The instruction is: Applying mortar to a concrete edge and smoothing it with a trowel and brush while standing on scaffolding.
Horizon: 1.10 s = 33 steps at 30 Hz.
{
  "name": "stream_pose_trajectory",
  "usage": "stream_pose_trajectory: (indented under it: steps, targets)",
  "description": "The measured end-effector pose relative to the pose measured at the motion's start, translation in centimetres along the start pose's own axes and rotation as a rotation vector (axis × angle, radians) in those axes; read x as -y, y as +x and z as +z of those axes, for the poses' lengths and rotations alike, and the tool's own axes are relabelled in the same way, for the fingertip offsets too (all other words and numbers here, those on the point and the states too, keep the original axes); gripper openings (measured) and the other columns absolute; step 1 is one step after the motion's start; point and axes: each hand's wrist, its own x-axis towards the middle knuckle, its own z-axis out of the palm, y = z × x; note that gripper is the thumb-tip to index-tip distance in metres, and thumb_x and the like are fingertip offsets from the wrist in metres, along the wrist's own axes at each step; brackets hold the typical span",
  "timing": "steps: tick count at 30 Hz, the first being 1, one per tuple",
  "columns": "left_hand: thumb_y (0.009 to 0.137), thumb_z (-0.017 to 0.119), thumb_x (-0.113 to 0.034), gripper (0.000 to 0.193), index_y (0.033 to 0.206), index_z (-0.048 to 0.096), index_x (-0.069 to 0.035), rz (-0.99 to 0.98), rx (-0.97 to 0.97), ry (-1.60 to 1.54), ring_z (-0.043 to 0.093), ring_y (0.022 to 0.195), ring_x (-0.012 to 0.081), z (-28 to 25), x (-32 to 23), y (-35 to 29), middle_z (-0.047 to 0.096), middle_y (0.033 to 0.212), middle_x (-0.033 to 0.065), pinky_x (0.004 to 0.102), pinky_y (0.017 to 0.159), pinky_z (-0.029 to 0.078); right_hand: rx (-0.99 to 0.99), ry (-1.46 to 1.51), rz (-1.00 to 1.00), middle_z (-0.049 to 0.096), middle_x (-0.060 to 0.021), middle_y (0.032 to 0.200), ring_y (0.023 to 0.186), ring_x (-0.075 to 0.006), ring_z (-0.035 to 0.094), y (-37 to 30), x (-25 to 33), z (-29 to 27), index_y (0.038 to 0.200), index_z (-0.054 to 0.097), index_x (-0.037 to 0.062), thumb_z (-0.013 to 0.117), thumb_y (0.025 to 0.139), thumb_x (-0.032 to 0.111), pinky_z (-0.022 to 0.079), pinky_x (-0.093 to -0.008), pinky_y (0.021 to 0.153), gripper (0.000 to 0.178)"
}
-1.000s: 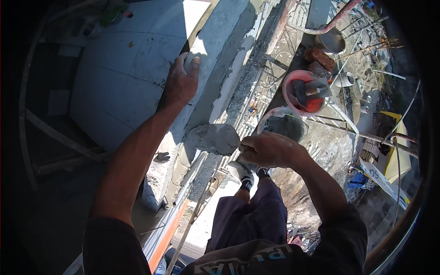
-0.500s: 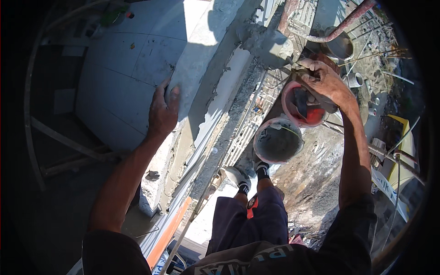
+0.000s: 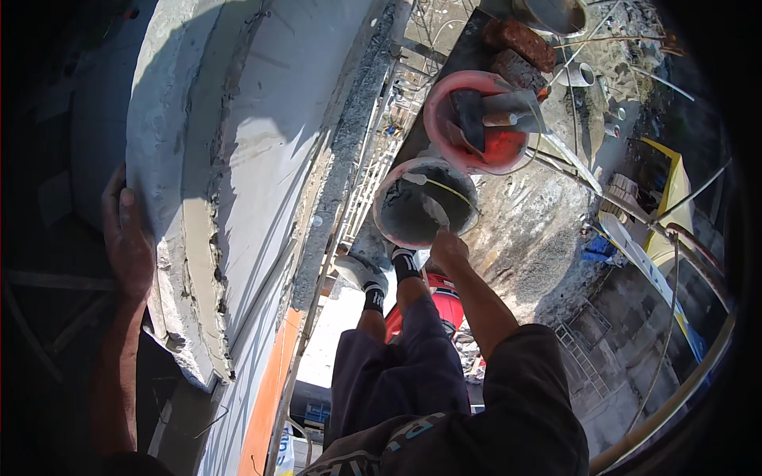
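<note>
My left hand (image 3: 128, 242) rests with fingers stretched out against the outer edge of a concrete wall top (image 3: 163, 151) and holds nothing. A strip of wet grey mortar (image 3: 202, 198) runs along that wall top. Lower right of it, my right hand (image 3: 450, 251) is closed at the rim of a bucket of grey mortar (image 3: 397, 208). From this fist a trowel (image 3: 435, 210) reaches into the bucket; its handle is mostly hidden by the fingers. Just beyond stands a red bucket (image 3: 436, 119) holding a dark tool and a grey tool with a rounded handle (image 3: 500, 120).
Bricks (image 3: 520, 46) and another bucket (image 3: 556, 14) lie beyond the red bucket. My feet (image 3: 361, 274) stand near the mortar bucket, high above rubble ground. Metal poles (image 3: 635, 206) run along the right side. An orange board (image 3: 274, 385) lies at lower left.
My right hand has come down from above the red bucket to the mortar bucket. My left hand has shifted to the wall's outer edge. The view has swung rightward.
</note>
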Motion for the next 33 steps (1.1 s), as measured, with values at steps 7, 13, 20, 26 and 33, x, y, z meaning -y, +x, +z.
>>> stream_pose_trajectory:
  steps: [7, 13, 20, 26, 33]
  targets:
    - [0.104, 0.039, -0.048, 0.065, 0.146, 0.035, 0.003, -0.061, 0.017, -0.059, 0.035, 0.138, 0.0257, -1.4, 0.2, -0.1, 0.039, 0.147, 0.0175, 0.0405, 0.116, 0.024, 0.015, -0.125, 0.076, 0.061, -0.0245, 0.127, 0.117, -0.0359, 0.062, 4.1, 3.3, 5.2, 0.125, 0.061, 0.0023, 0.054, 0.094, 0.020, 0.053, -0.0445, 0.095, 0.036]
    - [0.105, 0.037, -0.045, 0.062, 0.145, 0.036, 0.002, -0.029, 0.047, -0.059, 0.036, 0.137, 0.0260, -1.6, 1.3, 0.2, 0.040, 0.146, 0.0178, 0.0400, 0.116, 0.025, 0.322, -0.009, -0.150, 0.071, -0.0188, 0.091, 0.076, -0.0260, 0.071, 6.2, -1.4, 2.8, 0.114, 0.065, -0.0029, 0.073, 0.082, 0.032, 0.056, -0.0391, 0.066, 0.048]
    - [0.106, 0.041, -0.036, 0.052, 0.139, 0.045, 0.003, 0.067, -0.020, 0.022, 0.049, 0.124, 0.0255, -2.2, -0.6, 0.1, 0.053, 0.132, 0.0183, 0.0363, 0.109, 0.034, 0.169, 0.443, -0.499, 0.067, -0.0103, 0.082, 0.062, -0.0159, 0.063, -6.3, -2.2, -1.3, 0.121, 0.060, 0.0038, 0.069, 0.084, 0.026, 0.053, -0.0345, 0.059, 0.044]
    - [0.103, 0.046, -0.039, 0.053, 0.138, 0.046, 0.001, 0.103, -0.053, 0.203, 0.051, 0.127, 0.0374, 0.2, -0.6, -0.6, 0.052, 0.135, 0.0270, 0.0410, 0.107, 0.038, 0.048, 1.232, -0.353, 0.059, -0.0078, 0.077, 0.061, -0.0141, 0.060, -23.4, 8.1, -5.8, 0.114, 0.049, -0.0006, 0.063, 0.088, 0.011, 0.049, -0.0299, 0.054, 0.032]
    - [0.103, 0.046, -0.039, 0.053, 0.136, 0.047, 0.002, 0.135, -0.076, 0.226, 0.051, 0.125, 0.0419, -1.0, -0.4, -0.8, 0.051, 0.134, 0.0285, 0.0435, 0.105, 0.041, -0.198, 1.953, -0.828, 0.052, -0.0108, 0.100, 0.073, -0.0139, 0.062, -34.7, 23.7, -9.5, 0.119, 0.032, 0.0038, 0.061, 0.091, -0.001, 0.059, -0.0306, 0.061, 0.041]
